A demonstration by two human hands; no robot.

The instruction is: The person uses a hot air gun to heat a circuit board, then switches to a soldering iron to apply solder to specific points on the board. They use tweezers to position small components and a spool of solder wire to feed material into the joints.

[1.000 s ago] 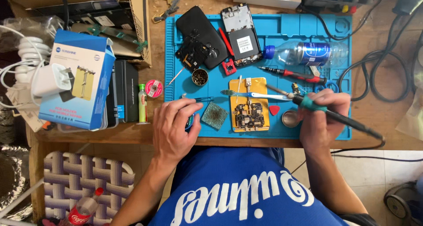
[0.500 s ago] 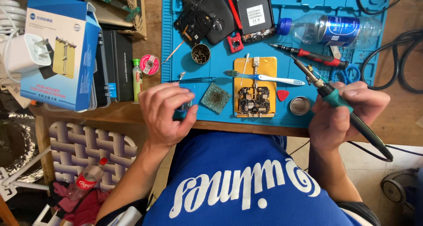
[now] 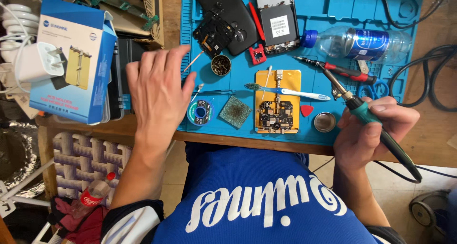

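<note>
Right hand (image 3: 369,129) gripped soldering iron (image 3: 362,113), tip raised off circuit board (image 3: 274,116), which sat clamped in yellow holder (image 3: 278,79) on blue mat (image 3: 304,134). Left hand (image 3: 157,94) empty, fingers spread wide nr solder spool (image 3: 200,112). No contact w/ board yet; soldering judged outstanding.

The right hand (image 3: 369,129) grips a green-handled soldering iron (image 3: 366,115), its tip slanting up toward the circuit board (image 3: 275,117), which sits clamped on a yellow holder (image 3: 278,82). Left of that board lie a square green pad (image 3: 237,112) and a solder spool (image 3: 200,112) (blue, small). The left hand (image 3: 157,94) hovers open, fingers spread, farther left over the blue mat's (image 3: 342,10) edge.
</note>
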